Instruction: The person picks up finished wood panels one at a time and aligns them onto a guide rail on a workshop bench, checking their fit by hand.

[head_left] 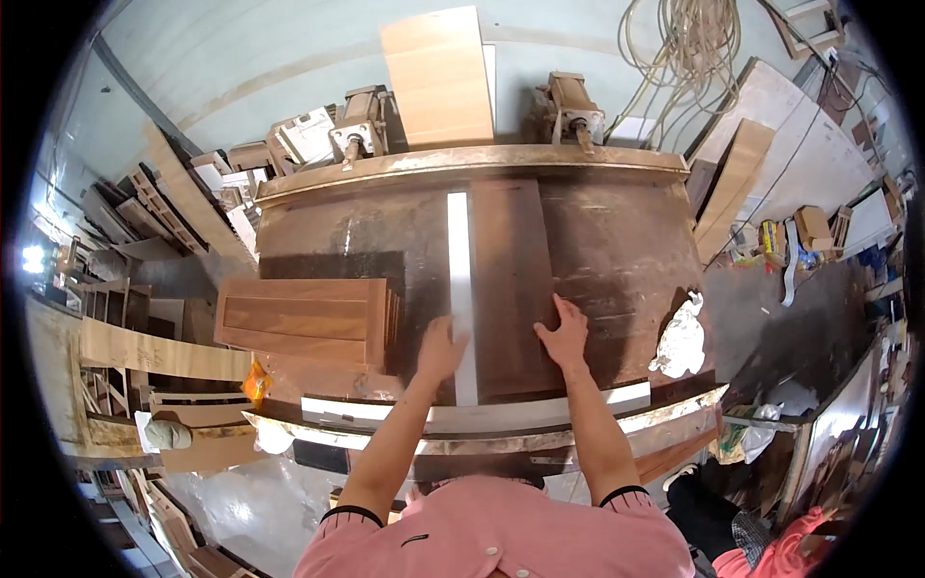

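Note:
A dark brown wooden panel lies lengthwise on the worn brown worktable. Along its left side runs a long pale strip, parallel to the panel. My left hand rests at the near part of this strip, its fingers loosely extended and its thumb over the strip's edge. At the panel's right edge is my right hand, thumb and fingers spread apart, nothing gripped. Another pale strip lies crosswise at the panel's near end, beyond the table's front rail.
Stacked reddish-brown framed panels sit on the table's left. A crumpled white cloth or bag lies at right. Two metal cylinders stand behind the far rail, with a plywood board between. Coiled hose hangs on the wall. Another person is lower right.

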Demonstrator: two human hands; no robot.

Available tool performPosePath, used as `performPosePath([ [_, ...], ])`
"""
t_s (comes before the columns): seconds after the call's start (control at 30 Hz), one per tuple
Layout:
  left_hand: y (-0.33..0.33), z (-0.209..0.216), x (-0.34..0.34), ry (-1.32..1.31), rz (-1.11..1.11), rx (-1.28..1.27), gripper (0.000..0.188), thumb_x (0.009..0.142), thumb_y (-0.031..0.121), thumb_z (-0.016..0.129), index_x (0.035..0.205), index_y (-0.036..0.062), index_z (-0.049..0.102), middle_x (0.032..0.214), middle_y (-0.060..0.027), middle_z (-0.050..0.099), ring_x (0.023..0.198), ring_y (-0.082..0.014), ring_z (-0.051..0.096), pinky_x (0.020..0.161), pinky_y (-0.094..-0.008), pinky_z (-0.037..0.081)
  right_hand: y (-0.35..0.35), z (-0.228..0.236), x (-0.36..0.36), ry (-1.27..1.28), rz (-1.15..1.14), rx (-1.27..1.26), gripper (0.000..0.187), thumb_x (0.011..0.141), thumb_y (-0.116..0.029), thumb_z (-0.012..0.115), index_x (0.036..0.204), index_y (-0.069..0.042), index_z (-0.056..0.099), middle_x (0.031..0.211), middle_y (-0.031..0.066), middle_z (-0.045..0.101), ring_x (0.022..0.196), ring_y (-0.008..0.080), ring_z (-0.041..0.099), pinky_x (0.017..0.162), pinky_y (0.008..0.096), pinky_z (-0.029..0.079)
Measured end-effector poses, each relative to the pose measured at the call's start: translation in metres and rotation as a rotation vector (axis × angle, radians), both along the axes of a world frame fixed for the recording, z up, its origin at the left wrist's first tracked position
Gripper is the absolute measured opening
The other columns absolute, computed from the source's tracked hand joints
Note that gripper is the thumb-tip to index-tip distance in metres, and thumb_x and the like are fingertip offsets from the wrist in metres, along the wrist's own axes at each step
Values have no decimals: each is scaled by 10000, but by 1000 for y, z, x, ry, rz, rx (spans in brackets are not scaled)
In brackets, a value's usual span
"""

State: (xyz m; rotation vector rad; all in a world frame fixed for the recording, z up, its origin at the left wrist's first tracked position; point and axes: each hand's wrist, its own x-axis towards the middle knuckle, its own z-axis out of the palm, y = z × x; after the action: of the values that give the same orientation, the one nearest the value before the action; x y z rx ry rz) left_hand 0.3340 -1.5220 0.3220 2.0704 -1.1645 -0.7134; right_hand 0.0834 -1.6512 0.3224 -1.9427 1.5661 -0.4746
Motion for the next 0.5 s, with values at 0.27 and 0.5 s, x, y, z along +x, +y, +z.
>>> performPosePath([
  [0.27, -17, 3, -31, -188, -13, 69, 561, 894, 344, 723, 1347, 34, 610, 1398, -236, 555, 1302, -405, 525, 1105, -480, 425, 31, -4, -12, -41, 104, -21, 589, 817, -236, 783, 1382, -203, 617, 1507, 154, 477, 1349, 405, 455, 1119, 548, 384],
  [0.5, -33, 15, 7, -29, -14, 157, 665, 915, 326, 717, 1479, 73, 472, 1383, -226, 544, 1279, -387, 548, 1084, -478, 440, 12, 23, -7, -25, 192, 129, 629, 817, -275, 794, 1403, -175, 590, 1420, 160, 517, 1308, 402, 490, 1065, 515, 446],
])
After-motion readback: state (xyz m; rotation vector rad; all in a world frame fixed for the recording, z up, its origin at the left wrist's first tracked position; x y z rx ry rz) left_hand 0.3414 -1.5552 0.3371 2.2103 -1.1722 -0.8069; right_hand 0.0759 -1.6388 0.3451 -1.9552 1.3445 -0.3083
